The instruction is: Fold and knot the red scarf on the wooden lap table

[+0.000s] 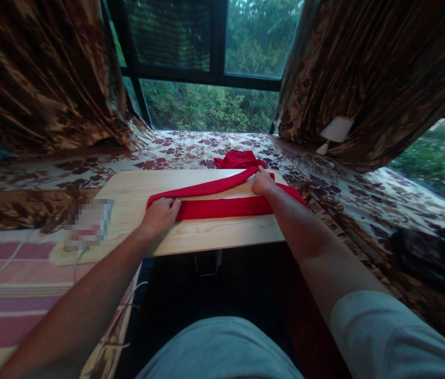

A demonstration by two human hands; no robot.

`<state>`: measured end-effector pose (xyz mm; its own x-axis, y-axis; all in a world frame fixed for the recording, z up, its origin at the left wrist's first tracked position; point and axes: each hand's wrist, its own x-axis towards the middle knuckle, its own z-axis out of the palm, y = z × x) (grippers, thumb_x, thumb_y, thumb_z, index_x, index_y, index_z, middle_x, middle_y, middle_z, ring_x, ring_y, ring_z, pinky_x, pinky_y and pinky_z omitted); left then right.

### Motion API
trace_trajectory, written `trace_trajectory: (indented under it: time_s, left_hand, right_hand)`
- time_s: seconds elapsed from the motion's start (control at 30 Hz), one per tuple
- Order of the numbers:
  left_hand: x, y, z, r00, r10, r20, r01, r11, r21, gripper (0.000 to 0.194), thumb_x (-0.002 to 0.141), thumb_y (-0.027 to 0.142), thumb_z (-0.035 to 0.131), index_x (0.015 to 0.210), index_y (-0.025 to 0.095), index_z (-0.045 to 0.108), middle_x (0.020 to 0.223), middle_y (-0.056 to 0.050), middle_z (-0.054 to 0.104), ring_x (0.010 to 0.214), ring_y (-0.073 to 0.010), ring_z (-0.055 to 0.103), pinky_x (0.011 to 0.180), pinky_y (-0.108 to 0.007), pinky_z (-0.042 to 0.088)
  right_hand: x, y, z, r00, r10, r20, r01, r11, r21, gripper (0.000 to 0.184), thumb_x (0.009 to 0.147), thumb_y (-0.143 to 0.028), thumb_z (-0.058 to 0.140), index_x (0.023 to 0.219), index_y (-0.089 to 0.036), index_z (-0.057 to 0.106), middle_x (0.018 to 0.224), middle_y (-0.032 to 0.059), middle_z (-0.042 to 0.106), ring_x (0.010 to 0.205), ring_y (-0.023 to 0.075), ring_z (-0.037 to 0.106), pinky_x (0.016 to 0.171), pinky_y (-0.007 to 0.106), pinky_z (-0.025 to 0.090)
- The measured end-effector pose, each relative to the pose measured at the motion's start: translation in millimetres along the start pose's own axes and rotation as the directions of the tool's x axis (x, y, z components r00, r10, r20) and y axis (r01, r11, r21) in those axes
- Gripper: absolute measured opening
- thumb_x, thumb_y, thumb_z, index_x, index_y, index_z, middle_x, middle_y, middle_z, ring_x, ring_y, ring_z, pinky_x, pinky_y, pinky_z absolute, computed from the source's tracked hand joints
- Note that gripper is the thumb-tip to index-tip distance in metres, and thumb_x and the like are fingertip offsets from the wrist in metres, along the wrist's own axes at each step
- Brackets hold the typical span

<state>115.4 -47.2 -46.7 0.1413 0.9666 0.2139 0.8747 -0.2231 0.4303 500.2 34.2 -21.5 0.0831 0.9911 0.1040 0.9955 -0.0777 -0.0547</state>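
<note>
A long red cloth (222, 205) lies folded in a narrow band across a light wooden table (206, 237). Its far end is bunched in a heap (238, 158) past the table's back edge. My left hand (161, 213) rests on the cloth's left end, fingers curled over the fold. My right hand (262, 181) presses on the upper strip near the right end, fingers closed on the fabric.
A flat blurred object (88, 223) with a white cable lies on the table's left part. Brown floral curtains (364, 68) hang on both sides of a window (206, 63). A white charger (335, 131) sits at the right. A striped mat (17, 289) lies at the left.
</note>
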Motion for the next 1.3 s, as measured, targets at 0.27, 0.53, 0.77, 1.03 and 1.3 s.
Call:
trace_trajectory:
  time_s: [0.27,0.53,0.77,1.03,1.3]
  left_hand:
    - [77,-18,0.4,0.974,0.098,-0.205,-0.086,0.994,0.069,0.045,0.081,0.034,0.056,0.118,0.013,0.072,0.124,-0.016,0.068,0.116,-0.0320,0.061,0.105,-0.039,0.046]
    - [78,-20,21.8,0.993,0.092,-0.079,-0.084,0.991,0.101,0.040,0.086,0.032,0.052,0.115,0.018,0.075,0.119,-0.012,0.073,0.114,-0.0317,0.064,0.103,-0.039,0.047]
    - [36,25,33.2,0.892,0.401,0.207,-0.417,0.908,0.041,0.066,0.095,0.055,0.044,0.154,0.025,0.046,0.159,-0.008,0.043,0.149,-0.0296,0.033,0.122,-0.050,0.023]
    - [40,8,37.7,0.901,0.351,0.254,-0.381,0.921,0.078,0.067,0.100,0.052,0.028,0.153,0.014,0.047,0.159,-0.013,0.041,0.151,-0.0313,0.029,0.122,-0.052,0.022]
    - [36,-7,33.3,0.880,0.466,0.096,-0.469,0.883,0.015,0.058,0.094,0.052,0.046,0.133,0.014,0.067,0.145,-0.015,0.058,0.141,-0.0304,0.046,0.121,-0.044,0.031]
  right_hand:
    - [10,2,-5,0.964,0.004,-0.267,-0.005,1.000,-0.003,0.075,0.085,-0.016,0.055,0.153,0.005,0.032,0.165,0.0237,0.020,0.149,0.0318,0.029,0.124,0.040,0.024]
    - [6,18,11,0.995,-0.073,0.063,0.078,0.994,-0.080,0.054,0.087,-0.025,0.058,0.135,-0.002,0.060,0.154,0.0207,0.045,0.145,0.0312,0.036,0.122,0.037,0.027]
    - [-3,12,7,0.995,-0.104,0.004,0.104,0.989,-0.108,0.055,0.088,-0.023,0.057,0.138,-0.002,0.056,0.158,0.0224,0.039,0.145,0.0308,0.036,0.120,0.038,0.030]
    - [-8,38,-10,0.959,0.276,-0.069,-0.281,0.956,-0.079,0.074,0.082,-0.035,0.070,0.147,-0.008,0.047,0.159,0.0236,0.031,0.142,0.0373,0.034,0.112,0.050,0.040]
    - [-30,18,-18,0.991,0.120,-0.059,-0.127,0.984,-0.126,0.046,0.091,-0.039,0.060,0.125,-0.008,0.068,0.135,0.0245,0.057,0.130,0.0381,0.050,0.104,0.047,0.045]
